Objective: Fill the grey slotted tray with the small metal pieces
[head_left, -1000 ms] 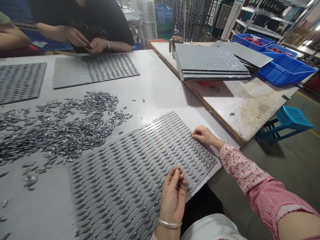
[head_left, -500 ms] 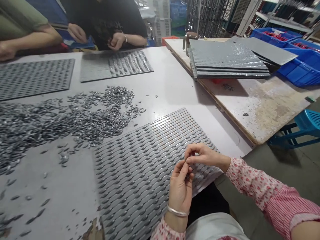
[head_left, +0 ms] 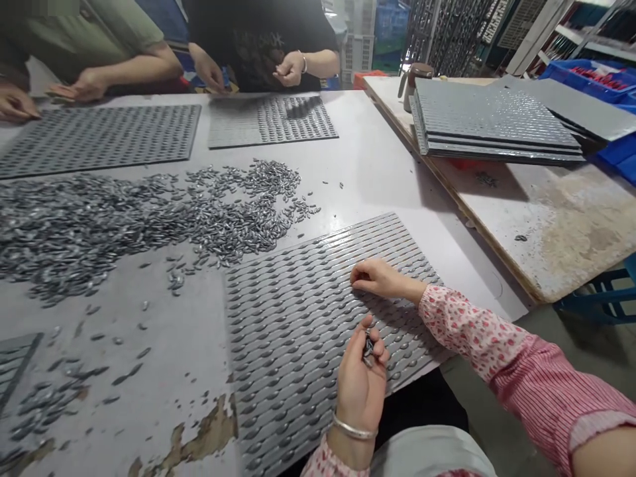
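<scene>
The left grip (head_left: pixel 362 377) was turned partly upward over the near part of the grooved board (head_left: pixel 377 232), its fingers curled most of the way in around a few small dark pieces (head_left: pixel 368 348). A bracelet (head_left: pixel 354 430) circled the wrist just behind it. The right grip (head_left: pixel 376 277) was a little beyond the left one, apart from it, with thumb and finger drawn close together down at the board's surface. I could not tell whether a piece was pinched between those tips.

The board lay on the table (head_left: pixel 368 172) beneath both grips, reaching well to their left. Rows of dark, pointed-oval pieces lined it left of the grips, and plainer grooves showed just beyond the right grip.

Left of and beyond both grips spread a wide heap of similar pieces (head_left: pixel 238 212), with strays scattered nearer on the table's worn surface. Past the heap, well beyond the grips, were two more boards, a left one (head_left: pixel 195 129) and a right one (head_left: pixel 233 126). Behind them were a person in green (head_left: pixel 99 40) and a person in a dark shirt (head_left: pixel 258 40). Far to the right of the right grip, a stack of boards (head_left: pixel 497 119) rested beside a brown-lidded jug (head_left: pixel 412 83).
</scene>
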`<state>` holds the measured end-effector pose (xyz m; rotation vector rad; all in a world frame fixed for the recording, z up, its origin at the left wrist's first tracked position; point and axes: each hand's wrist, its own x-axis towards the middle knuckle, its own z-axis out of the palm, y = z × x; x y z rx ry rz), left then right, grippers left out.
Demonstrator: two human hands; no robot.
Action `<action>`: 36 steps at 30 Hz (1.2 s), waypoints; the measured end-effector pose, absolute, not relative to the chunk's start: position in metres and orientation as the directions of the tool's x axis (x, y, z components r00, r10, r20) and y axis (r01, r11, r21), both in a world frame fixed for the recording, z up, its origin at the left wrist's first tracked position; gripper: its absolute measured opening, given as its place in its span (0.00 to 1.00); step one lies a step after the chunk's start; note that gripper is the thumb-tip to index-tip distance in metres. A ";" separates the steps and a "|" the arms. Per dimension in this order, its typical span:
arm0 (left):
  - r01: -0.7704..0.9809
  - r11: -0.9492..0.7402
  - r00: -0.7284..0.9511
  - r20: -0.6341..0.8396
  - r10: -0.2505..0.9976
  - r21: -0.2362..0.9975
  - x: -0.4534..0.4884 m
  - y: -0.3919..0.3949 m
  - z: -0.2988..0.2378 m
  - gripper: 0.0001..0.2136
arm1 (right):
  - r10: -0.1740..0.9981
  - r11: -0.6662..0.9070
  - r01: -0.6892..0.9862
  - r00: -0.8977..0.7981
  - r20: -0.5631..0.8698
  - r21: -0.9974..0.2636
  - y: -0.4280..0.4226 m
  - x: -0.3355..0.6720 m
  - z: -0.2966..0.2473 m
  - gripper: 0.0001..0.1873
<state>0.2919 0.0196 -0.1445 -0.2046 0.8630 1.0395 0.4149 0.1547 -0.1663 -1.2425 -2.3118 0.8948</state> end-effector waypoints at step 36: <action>-0.804 0.529 0.186 -0.731 0.657 0.271 0.295 0.026 -0.151 0.06 | 0.807 0.515 0.626 -0.584 0.086 -0.586 0.151 0.443 -0.169 0.03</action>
